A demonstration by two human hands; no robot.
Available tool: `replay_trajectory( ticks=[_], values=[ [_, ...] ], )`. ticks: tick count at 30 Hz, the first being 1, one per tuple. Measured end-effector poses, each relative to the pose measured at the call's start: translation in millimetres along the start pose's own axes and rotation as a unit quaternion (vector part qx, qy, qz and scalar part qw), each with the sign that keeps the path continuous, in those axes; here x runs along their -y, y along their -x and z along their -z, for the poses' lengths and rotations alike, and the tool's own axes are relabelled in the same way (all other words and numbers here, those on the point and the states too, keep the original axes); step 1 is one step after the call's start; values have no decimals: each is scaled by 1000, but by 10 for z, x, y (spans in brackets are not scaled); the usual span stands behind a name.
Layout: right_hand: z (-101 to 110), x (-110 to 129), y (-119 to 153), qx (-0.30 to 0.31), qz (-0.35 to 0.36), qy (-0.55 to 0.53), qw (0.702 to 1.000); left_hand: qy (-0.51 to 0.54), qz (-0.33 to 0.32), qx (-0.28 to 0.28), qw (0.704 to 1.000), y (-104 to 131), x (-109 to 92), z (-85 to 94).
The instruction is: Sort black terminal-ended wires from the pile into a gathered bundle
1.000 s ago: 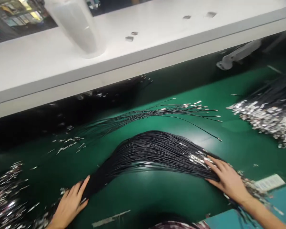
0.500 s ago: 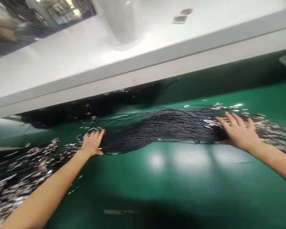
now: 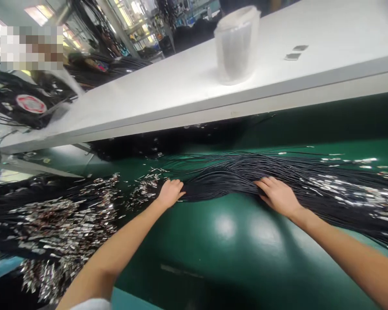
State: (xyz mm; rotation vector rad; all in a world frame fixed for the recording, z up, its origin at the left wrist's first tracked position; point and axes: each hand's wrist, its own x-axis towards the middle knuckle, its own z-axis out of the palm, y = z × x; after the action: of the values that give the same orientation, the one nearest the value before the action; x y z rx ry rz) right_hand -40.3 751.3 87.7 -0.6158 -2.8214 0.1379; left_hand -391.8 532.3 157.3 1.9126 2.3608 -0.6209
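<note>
Both hands point(image 3: 170, 192) on wire bundle point(image 3: 233, 178)

Wire bundle point(image 3: 233, 176) runs off right edge; left hand point(image 3: 170, 193) fingers buried in wires.

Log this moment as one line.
left hand: on wire bundle | right hand: on bundle | surface: green mat | nearby: white shelf

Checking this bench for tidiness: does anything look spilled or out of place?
Yes. Loose metal terminals lie scattered on the green mat beside the left hand, apart from the black wire bundle that both hands press on.
</note>
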Motion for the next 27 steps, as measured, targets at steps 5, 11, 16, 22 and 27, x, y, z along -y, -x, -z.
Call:
replay_trajectory(
  ticks=[5,11,16,22,27],
  values=[
    [-217,271,909,5,60,-69,996,60,12,-9,998,1209,-449,-653],
    [-185,425,1139,60,32,-111,992,210,104,-133,963,1401,-337,-941],
    [39,899,508,33,5,-185,982,194,82,-76,975,912,-17,-920],
    [-342,1095,136,68,-153,-162,972,127,208,80,967,938,49,-1019],
    [-378,860,822,12,-181,-124,976,113,43,-63,991,667,-258,-608]
  ],
)
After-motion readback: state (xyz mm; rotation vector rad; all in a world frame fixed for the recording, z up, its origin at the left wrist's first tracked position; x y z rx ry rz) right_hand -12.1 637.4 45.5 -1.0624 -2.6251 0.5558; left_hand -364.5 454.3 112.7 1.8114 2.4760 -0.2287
